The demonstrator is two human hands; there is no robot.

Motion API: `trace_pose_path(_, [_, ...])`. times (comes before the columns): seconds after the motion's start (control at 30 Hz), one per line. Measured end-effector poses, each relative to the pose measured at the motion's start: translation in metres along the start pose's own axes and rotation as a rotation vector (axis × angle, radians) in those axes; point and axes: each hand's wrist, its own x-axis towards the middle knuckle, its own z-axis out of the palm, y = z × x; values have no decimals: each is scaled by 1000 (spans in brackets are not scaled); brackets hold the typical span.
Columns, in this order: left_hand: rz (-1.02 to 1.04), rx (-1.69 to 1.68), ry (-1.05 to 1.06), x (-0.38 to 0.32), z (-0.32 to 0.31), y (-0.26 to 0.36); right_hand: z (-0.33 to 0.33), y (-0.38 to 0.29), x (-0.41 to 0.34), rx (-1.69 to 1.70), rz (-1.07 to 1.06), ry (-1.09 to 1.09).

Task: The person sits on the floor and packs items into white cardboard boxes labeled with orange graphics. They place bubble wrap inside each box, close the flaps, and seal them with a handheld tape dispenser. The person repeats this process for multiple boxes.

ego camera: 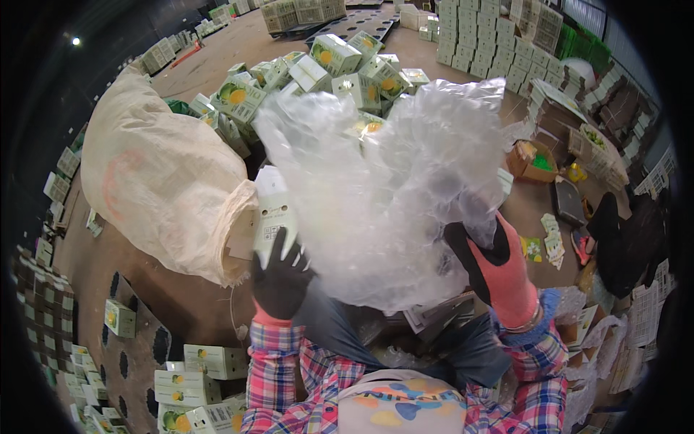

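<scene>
My right hand point(501, 271), in a pink glove with a black palm, grips the lower right side of a large crumpled clear plastic bag point(374, 217). The bag spreads out above my lap and covers much of what lies behind it. My left hand point(282, 279), gloved alike, has its fingers spread over the lower end of a pale printed carton point(272, 203). Whether the fingertips press on the carton I cannot tell. Beside it, the mouth of a cream woven sack point(168, 179) opens towards me, with cardboard showing inside.
A heap of fruit-printed cartons point(336, 65) lies ahead, and more cartons point(187, 388) stand at lower left by a dark pallet point(133, 347). Stacked cartons point(477, 38) rise at the back right. On the right floor are an open cardboard box point(534, 163) and a dark case point(567, 202).
</scene>
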Motion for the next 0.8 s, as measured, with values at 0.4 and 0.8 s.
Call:
trace_pose_path(0.4, [12,1195,222,140,41,70,-103,-56,8,-456,-484,-386])
trace_pose_path(0.8, [238,1576,42,66,49,52,-185,53,35,-288,-72,98])
